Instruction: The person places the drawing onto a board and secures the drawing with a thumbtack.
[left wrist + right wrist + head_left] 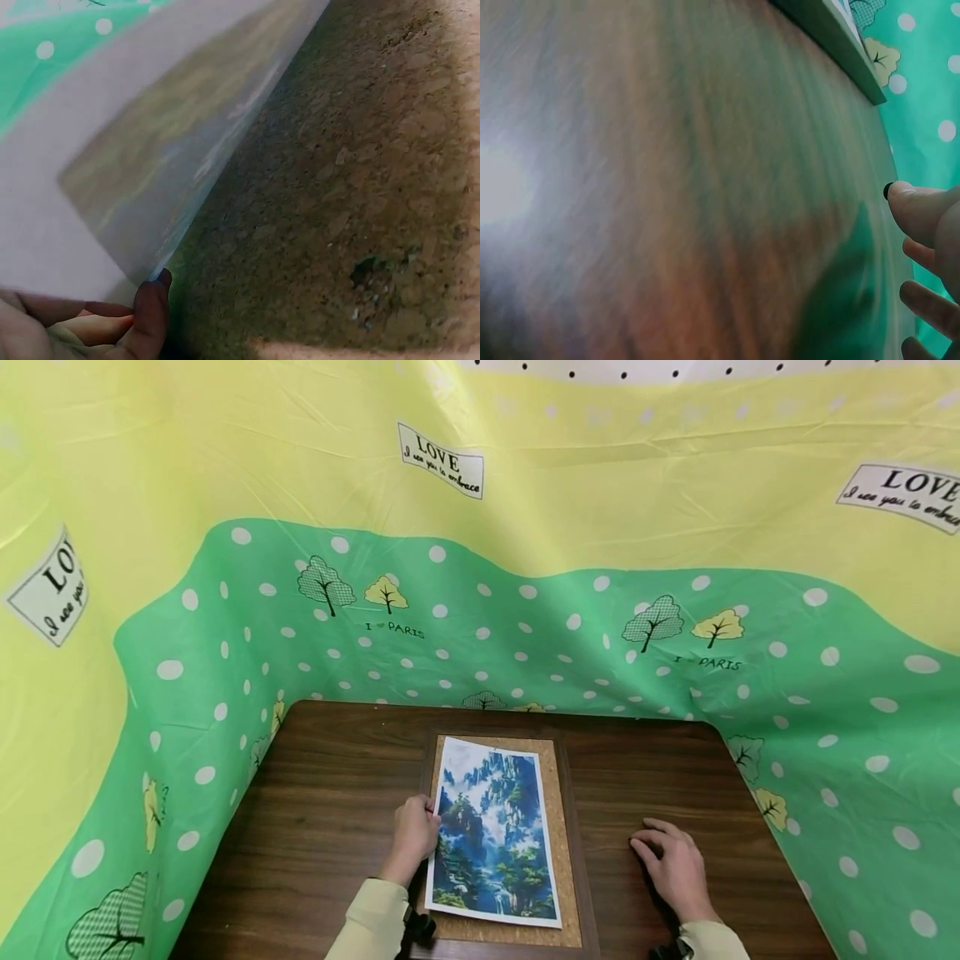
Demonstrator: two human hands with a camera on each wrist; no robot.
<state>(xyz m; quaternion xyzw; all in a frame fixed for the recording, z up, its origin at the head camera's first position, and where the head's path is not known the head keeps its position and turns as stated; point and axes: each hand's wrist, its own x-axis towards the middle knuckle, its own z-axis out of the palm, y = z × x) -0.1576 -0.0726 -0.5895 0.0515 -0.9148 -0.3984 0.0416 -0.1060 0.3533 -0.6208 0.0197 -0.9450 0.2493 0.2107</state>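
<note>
A printed landscape picture [491, 835] of blue-green mountains and a waterfall lies over a framed cork board [570, 893] on the table. My left hand [416, 831] pinches the sheet by its left edge between thumb and fingers. In the left wrist view the paper [105, 165] is lifted off the cork, and the print shows faintly through its back. To the right of the board, my right hand [675, 868] is low over the wooden table, holding nothing, its fingers loosely bent. The right wrist view shows its thumb and fingers [926, 214] apart.
The dark wood-grain table [330, 793] extends on both sides of the board. A green and yellow printed curtain [480, 610] hangs around the table's back and sides. The cork board has a raised dark frame [829, 41].
</note>
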